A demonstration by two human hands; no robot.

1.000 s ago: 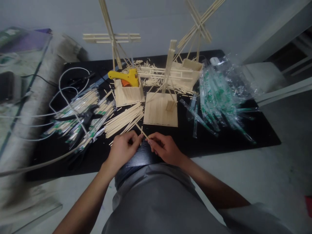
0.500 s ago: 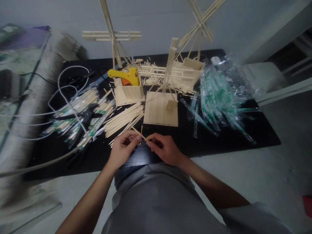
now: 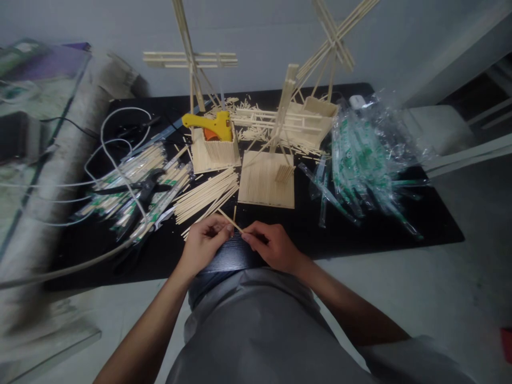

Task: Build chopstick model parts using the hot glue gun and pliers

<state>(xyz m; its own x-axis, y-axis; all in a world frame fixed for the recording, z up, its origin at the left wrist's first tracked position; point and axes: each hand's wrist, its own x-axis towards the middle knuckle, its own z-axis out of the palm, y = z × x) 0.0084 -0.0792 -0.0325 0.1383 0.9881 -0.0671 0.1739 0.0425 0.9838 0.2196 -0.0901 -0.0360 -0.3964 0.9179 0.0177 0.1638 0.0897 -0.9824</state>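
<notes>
My left hand [image 3: 204, 242] and my right hand [image 3: 272, 246] meet over the near edge of a black board [image 3: 420, 224], fingers pinched. Between them they hold thin wooden sticks [image 3: 230, 220]: one slants up to the left, another stands nearly upright by the left fingertips. Just beyond lies a loose pile of bare sticks [image 3: 206, 194]. Behind that sits a flat square panel made of sticks [image 3: 266, 178] with a slanted post rising from it.
A yellow glue gun [image 3: 210, 124] rests in a small stick box [image 3: 216, 152]. Black pliers [image 3: 140, 188] lie on wrapped chopsticks at the left among white cables [image 3: 108, 144]. Empty clear wrappers [image 3: 360, 154] heap at the right. Tall stick frames [image 3: 190, 56] stand at the back.
Both hands stay pinched on the sticks and have shifted slightly. The view has drifted a little, nothing else moved.
</notes>
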